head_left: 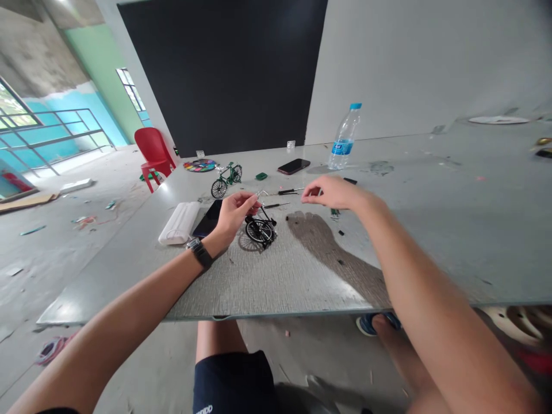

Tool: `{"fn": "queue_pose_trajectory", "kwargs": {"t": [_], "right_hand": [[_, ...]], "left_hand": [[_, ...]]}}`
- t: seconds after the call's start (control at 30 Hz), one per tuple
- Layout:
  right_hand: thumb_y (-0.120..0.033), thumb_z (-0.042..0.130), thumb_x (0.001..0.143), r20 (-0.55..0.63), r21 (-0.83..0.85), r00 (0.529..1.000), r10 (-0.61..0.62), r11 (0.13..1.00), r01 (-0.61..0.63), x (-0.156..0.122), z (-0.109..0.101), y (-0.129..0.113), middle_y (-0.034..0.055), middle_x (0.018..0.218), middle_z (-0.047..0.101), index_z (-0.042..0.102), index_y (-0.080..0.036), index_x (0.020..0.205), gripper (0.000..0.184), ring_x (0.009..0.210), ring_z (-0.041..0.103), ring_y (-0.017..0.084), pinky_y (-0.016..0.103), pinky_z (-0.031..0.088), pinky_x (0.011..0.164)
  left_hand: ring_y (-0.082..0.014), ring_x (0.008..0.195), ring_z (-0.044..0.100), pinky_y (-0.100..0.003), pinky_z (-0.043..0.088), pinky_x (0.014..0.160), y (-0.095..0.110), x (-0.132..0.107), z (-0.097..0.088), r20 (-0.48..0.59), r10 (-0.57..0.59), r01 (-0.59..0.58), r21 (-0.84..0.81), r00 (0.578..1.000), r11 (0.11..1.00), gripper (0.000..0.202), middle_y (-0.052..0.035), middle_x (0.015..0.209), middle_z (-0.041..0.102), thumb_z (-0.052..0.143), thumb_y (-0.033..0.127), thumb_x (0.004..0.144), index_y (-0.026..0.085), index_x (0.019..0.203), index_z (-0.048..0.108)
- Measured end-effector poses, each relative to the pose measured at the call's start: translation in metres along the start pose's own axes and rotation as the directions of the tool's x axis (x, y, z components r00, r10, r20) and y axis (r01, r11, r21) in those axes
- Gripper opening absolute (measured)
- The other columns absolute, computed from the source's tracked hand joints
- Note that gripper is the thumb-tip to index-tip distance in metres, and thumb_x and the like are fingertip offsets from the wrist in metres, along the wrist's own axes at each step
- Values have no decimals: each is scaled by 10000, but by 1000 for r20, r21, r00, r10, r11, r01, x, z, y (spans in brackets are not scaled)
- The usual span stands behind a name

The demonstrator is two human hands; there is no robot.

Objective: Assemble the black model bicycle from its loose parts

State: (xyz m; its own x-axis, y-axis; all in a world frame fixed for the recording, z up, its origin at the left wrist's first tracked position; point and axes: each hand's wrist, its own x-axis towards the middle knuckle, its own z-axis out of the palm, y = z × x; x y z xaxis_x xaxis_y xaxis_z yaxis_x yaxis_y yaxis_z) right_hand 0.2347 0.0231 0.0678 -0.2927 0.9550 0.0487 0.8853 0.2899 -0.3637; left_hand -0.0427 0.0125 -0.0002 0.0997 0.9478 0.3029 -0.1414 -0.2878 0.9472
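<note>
A small black model bicycle stands on the grey table in front of me. My left hand, with a watch on its wrist, is closed in a pinch on the top of that bicycle, by its handlebar. My right hand hovers a little to the right and above the table, fingers pinched together; what they hold, if anything, is too small to make out. Two small screwdrivers lie just beyond the bicycle, between my hands.
A green model bicycle stands farther back. A white case and a dark phone lie left of my hand. Another phone, a water bottle, a coloured disc and small loose parts are on the table. A red chair stands at the far left.
</note>
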Motion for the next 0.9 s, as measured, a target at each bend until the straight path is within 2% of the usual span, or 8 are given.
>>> {"fn": "queue_pose_trajectory", "kwargs": {"t": [0.1, 0.2, 0.5, 0.77, 0.9], "right_hand": [[-375, 733, 838, 213, -70, 974, 72, 996, -59, -3, -2, -1, 66, 954, 763, 812, -263, 980, 197, 722, 639, 206, 358, 437, 662], [-360, 775, 790, 264, -63, 961, 82, 996, -67, -2, 2, -2, 62, 975, 768, 819, -270, 959, 196, 766, 667, 226, 363, 446, 673], [-313, 861, 683, 248, 14, 969, 25, 999, -30, 3, 14, 0, 37, 900, 772, 799, -272, 790, 130, 758, 681, 227, 355, 459, 656], [-288, 795, 788, 84, -5, 996, 8, 1000, -8, 13, 34, -4, 68, 873, 753, 771, -243, 779, 52, 735, 646, 219, 377, 459, 689], [-276, 757, 829, 41, -15, 999, 2, 1000, -1, 14, 35, -3, 68, 886, 756, 776, -247, 812, 39, 749, 645, 219, 374, 458, 696]], "left_hand": [[-106, 632, 631, -259, 528, 634, -1, 0, -1, 7, 2, -2, 19, 1000, 1000, 180, -51, 768, 741, 764, 328, 839, 155, 862, 725], [-107, 636, 626, -259, 521, 634, -2, 0, -1, 15, 13, -13, 37, 1000, 999, 185, -52, 771, 739, 758, 338, 845, 157, 866, 728], [-113, 636, 607, -274, 508, 638, 0, -1, -1, 27, 19, -21, 65, 999, 998, 198, -52, 770, 731, 750, 363, 854, 168, 845, 718], [-114, 635, 609, -272, 502, 630, 2, -3, 0, 23, 31, -33, 81, 999, 996, 181, -48, 759, 729, 758, 344, 844, 167, 843, 722], [-111, 625, 607, -269, 497, 620, 2, -2, 0, 21, 24, -25, 71, 999, 997, 175, -48, 749, 728, 761, 336, 843, 165, 838, 721]]}}
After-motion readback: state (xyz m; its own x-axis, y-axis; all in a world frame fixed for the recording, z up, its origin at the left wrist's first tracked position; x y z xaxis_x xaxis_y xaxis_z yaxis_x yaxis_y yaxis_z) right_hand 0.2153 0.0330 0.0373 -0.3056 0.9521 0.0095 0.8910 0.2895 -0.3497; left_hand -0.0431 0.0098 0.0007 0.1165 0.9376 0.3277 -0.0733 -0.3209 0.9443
